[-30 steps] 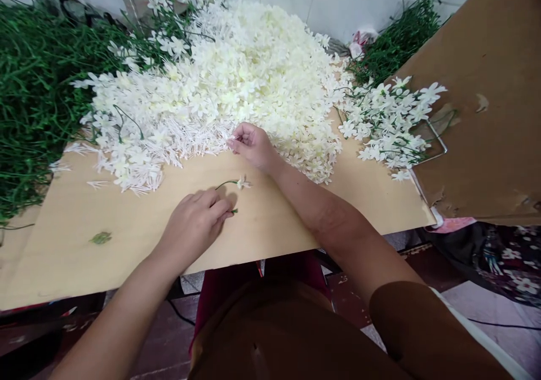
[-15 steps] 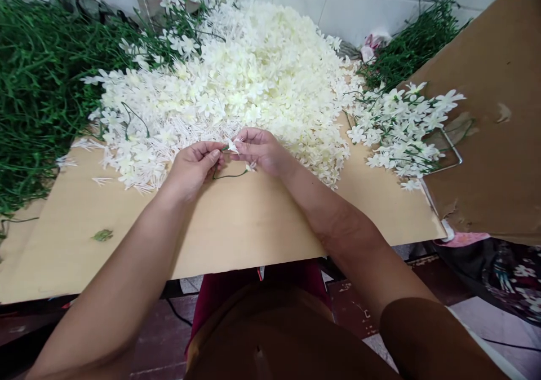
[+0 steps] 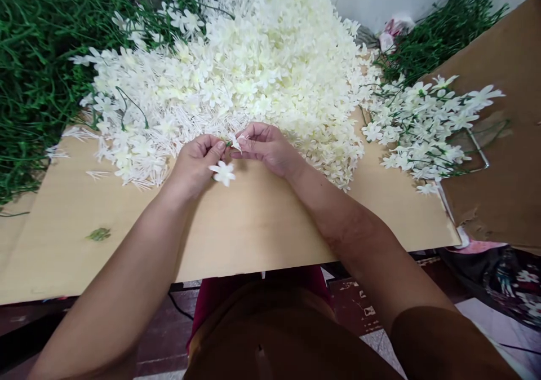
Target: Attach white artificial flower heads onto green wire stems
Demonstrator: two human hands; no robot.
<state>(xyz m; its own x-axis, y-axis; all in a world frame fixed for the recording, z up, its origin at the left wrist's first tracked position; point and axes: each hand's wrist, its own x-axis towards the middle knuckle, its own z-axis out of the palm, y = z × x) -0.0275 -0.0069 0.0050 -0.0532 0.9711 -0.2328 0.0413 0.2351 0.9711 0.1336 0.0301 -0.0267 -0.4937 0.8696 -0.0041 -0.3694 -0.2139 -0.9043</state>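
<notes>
My left hand [image 3: 198, 163] is closed, thumb and forefinger pinching a green artificial flower stem of which only a short tip shows. Just below those fingers an open white artificial flower [image 3: 222, 173] faces up; the stem behind it is mostly hidden by the hand. My right hand [image 3: 266, 147] pinches a small white artificial flower [image 3: 237, 142] at the tip of the green stem, its petals partly covered by the fingers. Both hands meet fingertip to fingertip above the board, in front of a large heap of loose white flowers [image 3: 262, 75].
Green plastic stems [image 3: 38, 75] are piled at the left, with another bunch [image 3: 448, 30] at the back right. Flowered stems [image 3: 426, 126] lie on the right against a cardboard flap [image 3: 499, 160]. A small green scrap [image 3: 99, 234] rests on the tan board [image 3: 253, 228].
The flower hanging below my left hand has turned, its open face now showing where a thin curved stem showed before. Both hands keep their pinch. The view has shifted slightly.
</notes>
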